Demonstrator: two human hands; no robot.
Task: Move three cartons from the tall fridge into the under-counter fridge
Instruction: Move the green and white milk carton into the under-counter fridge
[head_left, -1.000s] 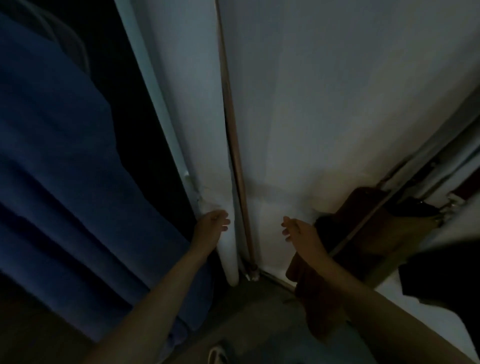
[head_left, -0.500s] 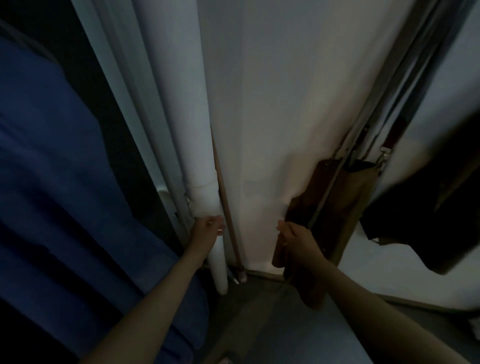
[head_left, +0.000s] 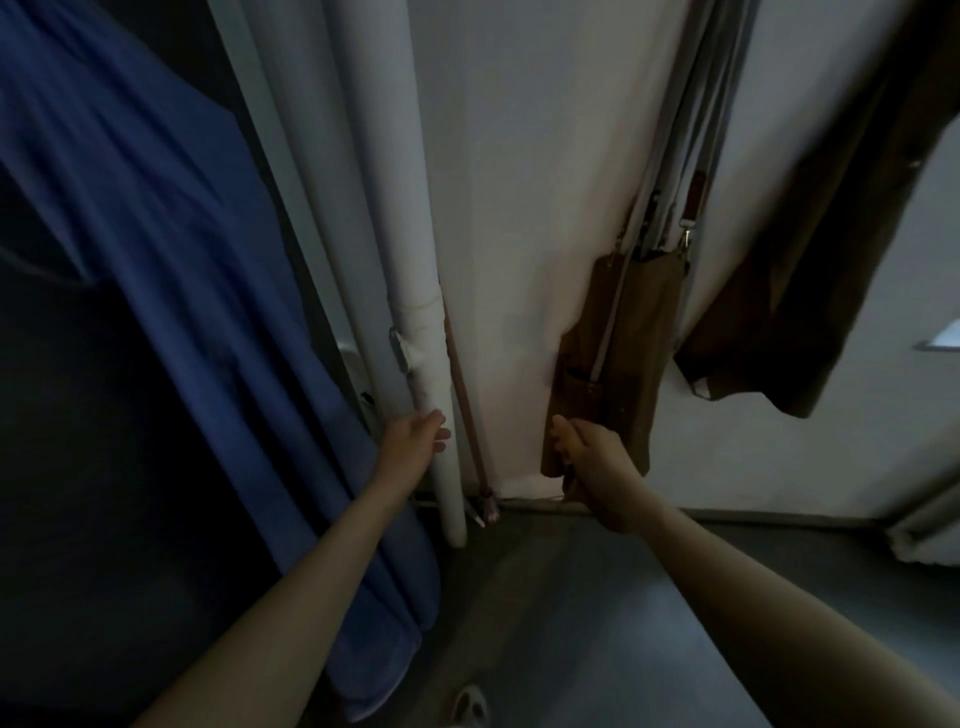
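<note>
Left hand (head_left: 413, 441) fingers relaxed beside white pipe (head_left: 431, 364); right hand (head_left: 587, 452) loosely curled, empty.

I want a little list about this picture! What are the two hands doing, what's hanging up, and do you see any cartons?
left hand: fingers relaxed, resting against the white pipe
right hand: at the lower edge of the brown apron; grip unclear in the dim light
blue cloth: hangs left of the pipe
dark garment: hangs right of the apron
floor: grey
cartons: none in view
fridges: none in view
</note>
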